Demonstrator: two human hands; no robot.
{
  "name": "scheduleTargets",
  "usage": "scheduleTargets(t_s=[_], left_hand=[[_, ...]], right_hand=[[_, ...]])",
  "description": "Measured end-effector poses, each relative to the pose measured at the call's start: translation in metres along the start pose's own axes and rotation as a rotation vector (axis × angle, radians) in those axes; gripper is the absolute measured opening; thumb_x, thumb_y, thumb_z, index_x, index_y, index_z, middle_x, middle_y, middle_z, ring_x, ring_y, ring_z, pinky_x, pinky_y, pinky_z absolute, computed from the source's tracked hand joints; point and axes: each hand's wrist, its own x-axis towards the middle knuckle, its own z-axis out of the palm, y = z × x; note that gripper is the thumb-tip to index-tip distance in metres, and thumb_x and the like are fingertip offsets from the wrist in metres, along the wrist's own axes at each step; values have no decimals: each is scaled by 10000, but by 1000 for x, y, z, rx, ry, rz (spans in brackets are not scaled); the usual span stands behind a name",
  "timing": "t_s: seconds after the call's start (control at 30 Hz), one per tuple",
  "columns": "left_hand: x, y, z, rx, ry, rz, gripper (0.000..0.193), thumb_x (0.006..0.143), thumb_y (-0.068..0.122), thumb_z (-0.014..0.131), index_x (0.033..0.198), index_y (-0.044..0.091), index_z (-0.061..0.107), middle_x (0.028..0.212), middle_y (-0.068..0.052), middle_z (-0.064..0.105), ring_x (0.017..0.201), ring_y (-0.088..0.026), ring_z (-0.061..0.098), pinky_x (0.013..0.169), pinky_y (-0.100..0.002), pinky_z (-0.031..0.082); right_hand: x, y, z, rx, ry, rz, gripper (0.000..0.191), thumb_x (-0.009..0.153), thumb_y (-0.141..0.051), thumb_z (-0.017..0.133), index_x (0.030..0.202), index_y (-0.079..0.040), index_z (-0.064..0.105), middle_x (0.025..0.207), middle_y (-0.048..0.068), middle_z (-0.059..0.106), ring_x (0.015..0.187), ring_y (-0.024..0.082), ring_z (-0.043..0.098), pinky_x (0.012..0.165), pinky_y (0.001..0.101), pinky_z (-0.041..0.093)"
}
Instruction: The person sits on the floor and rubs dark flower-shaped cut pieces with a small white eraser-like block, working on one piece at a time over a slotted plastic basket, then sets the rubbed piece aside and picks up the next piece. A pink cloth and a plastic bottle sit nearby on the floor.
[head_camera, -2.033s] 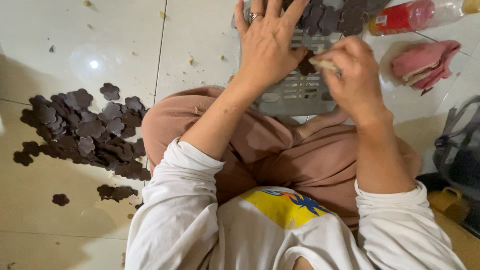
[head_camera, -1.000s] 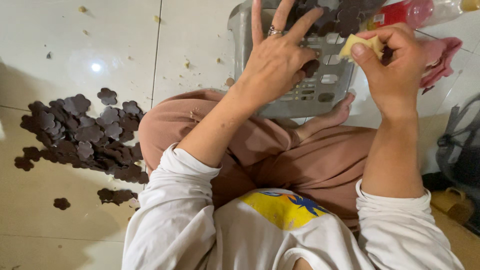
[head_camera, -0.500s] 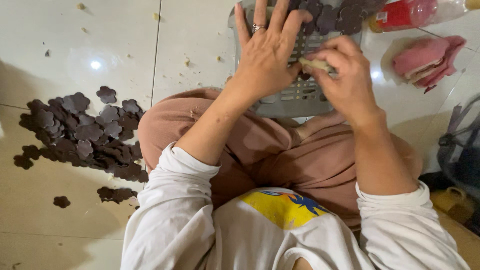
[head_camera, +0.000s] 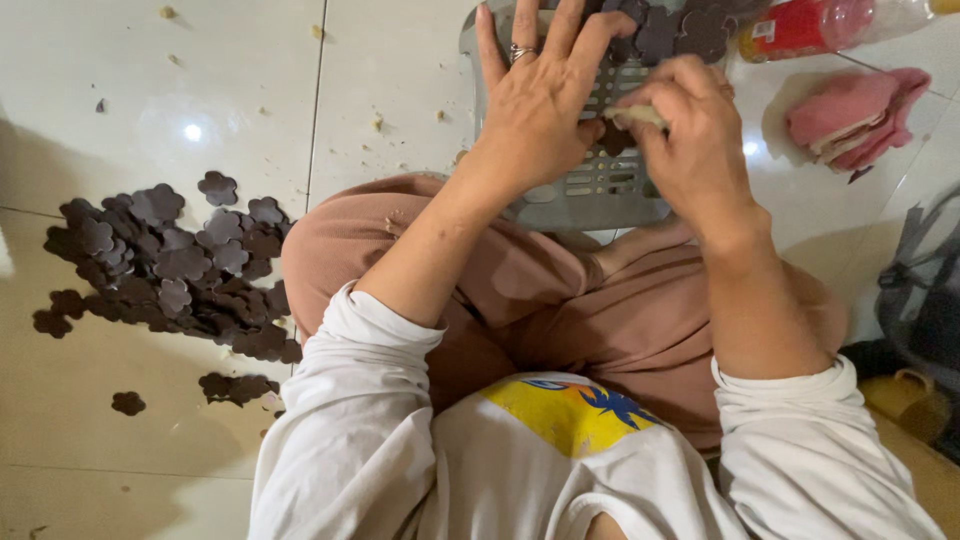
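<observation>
Basket (head_camera: 600, 190) top and red bottle (head_camera: 800, 25) beyond the frame edge; piece under hands unclear.

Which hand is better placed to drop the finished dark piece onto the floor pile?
Left, probably. The left hand cradles the dark flower-shaped piece, and the pile lies on its side. The right hand pinches a pale yellowish tool.

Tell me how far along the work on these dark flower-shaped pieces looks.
Done, apparently: a large pile of dark pieces lies on the floor. In hand: the left hand holds one piece against the grey basket while the right hand works it with a pale block. Left: more pieces in the basket.
</observation>
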Motion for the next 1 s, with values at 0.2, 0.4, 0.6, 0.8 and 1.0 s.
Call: scheduleTargets(t_s=[0.2, 0.4, 0.6, 0.8, 1.0], left_hand=[[2, -3, 3, 6, 14, 19, 790, 725, 185, 901, 1387, 273, 479, 1572, -73, 361, 1494, -466, 238, 1172, -785, 94], [0, -3, 7, 29, 28, 39, 759, 775, 168, 880, 1412, 278, 481, 1586, -80, 347, 1499, -470, 236, 1167, -803, 103], [-1, -6, 9, 15, 1, 27, 740, 796, 183, 875, 1418, 284, 486, 1613, -97, 323, 1522, -469, 224, 1176, -801, 104], [0, -7, 15, 41, 35, 67, 772, 783, 135, 858, 1436, 289, 476, 1612, -120, 293, 1500, -482, 214, 1152, -817, 94], [2, -8, 11, 33, -10, 31, 761, 782, 195, 877, 1422, 302, 479, 1618, -108, 301, 1515, -469, 214, 1158, -799, 117]], right_hand=[[2, -3, 0, -28, 67, 13, 120, 966, 42, 719, 1077, 1, 703, 1135, 130, 615, 1093, 320, 596, 1014, 432, 480], [10, -4, 9, 2, -8, -19, 98, 955, 29, 754, 1029, -13, 706, 1091, 134, 615, 1091, 353, 582, 969, 448, 489], [15, 0, 5, 104, 67, -47, 124, 987, -1, 791, 1042, -4, 679, 1104, 125, 614, 1112, 364, 608, 982, 451, 487], [16, -4, 10, -35, -13, -35, 113, 960, 37, 758, 1022, 8, 668, 1076, 163, 583, 1071, 389, 584, 972, 475, 483], [17, -5, 8, 110, 71, 32, 125, 982, 59, 718, 1079, 24, 648, 1166, 161, 588, 1075, 365, 625, 911, 455, 504]])
